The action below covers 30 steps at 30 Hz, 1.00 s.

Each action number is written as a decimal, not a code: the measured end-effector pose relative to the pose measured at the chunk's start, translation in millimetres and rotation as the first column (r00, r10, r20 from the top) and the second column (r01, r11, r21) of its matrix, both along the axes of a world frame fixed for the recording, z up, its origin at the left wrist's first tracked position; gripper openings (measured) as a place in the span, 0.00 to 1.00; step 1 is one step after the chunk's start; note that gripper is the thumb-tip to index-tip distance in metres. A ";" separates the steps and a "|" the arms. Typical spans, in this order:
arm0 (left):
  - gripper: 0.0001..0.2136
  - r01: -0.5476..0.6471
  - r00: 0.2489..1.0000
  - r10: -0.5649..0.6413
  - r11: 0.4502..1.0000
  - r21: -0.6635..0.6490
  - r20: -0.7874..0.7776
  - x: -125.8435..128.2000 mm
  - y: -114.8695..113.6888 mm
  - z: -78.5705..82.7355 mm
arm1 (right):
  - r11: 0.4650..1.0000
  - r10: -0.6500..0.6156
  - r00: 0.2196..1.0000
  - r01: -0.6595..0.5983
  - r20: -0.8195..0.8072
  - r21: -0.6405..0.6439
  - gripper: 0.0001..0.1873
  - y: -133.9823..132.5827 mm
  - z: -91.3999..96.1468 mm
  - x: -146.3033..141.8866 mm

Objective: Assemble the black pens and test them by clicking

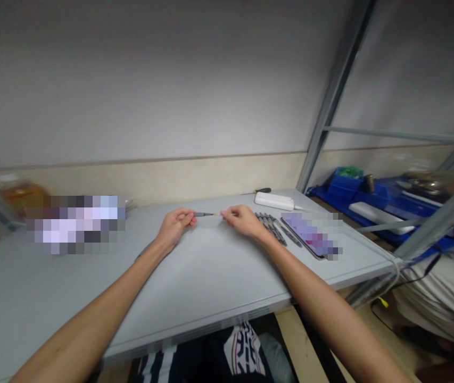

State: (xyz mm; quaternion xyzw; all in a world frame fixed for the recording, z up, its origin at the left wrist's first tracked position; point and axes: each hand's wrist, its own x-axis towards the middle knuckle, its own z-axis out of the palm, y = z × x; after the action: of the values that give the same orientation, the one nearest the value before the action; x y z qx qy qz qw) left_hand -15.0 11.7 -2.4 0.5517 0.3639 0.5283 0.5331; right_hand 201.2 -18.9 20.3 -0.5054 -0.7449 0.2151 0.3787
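Note:
My left hand (175, 225) is closed round the grey handle of a thin screwdriver (204, 214) that points to the right, just above the grey table (195, 282). My right hand (241, 219) pinches at the tool's yellowish tip, thumb and forefinger pressed together. Both hands hover near the back middle of the table, a small gap between them bridged by the tool's shaft. Whether a separate small part sits in the right fingers is too small to tell.
A row of several dark slim tools (273, 227) lies right of my right hand, beside a blurred flat device (310, 239). A white box (274, 201) sits behind them. Blue trays (374, 199) stand at right; another person's clothing (446, 298) shows at far right.

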 end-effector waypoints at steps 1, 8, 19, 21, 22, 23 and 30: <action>0.18 -0.002 1.000 0.002 1.000 0.000 -0.003 0.1 -0.2 0.4 | 1.000 0.021 1.000 -0.021 -0.020 -0.018 0.20 1.2 -1.1 0.4; 0.16 -0.066 0.973 0.091 0.990 0.123 -0.211 1.4 -2.4 3.4 | 0.997 -0.007 0.985 0.020 -0.171 0.072 0.14 6.2 -2.2 3.5; 0.21 -0.183 0.892 0.278 0.943 0.278 -0.356 -3.2 -0.6 6.0 | 0.976 -0.051 0.969 0.100 -0.242 0.194 0.11 9.6 1.6 12.6; 0.21 -0.200 0.885 0.297 0.938 0.283 -0.358 -4.1 -0.9 7.3 | 0.973 -0.045 0.966 0.100 -0.256 0.208 0.10 10.6 1.9 15.3; 0.20 -0.208 0.883 0.304 0.937 0.281 -0.359 -4.4 -1.0 7.8 | 0.972 -0.043 0.964 0.101 -0.262 0.213 0.10 11.1 1.9 16.5; 0.20 -0.215 0.881 0.309 0.936 0.278 -0.359 -4.6 -1.1 8.2 | 0.971 -0.044 0.963 0.104 -0.265 0.217 0.10 11.5 1.8 17.6; 0.20 -0.245 0.875 0.334 0.930 0.274 -0.352 -8.0 3.5 4.9 | 0.972 -0.060 0.961 0.117 -0.269 0.203 0.10 11.7 1.1 17.6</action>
State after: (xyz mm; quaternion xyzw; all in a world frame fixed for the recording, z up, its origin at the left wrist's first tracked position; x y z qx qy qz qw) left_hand -22.9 15.2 2.4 0.6409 0.4808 0.5183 0.2991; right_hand 218.8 -7.3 21.3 -0.4613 -0.6840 0.1799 0.5356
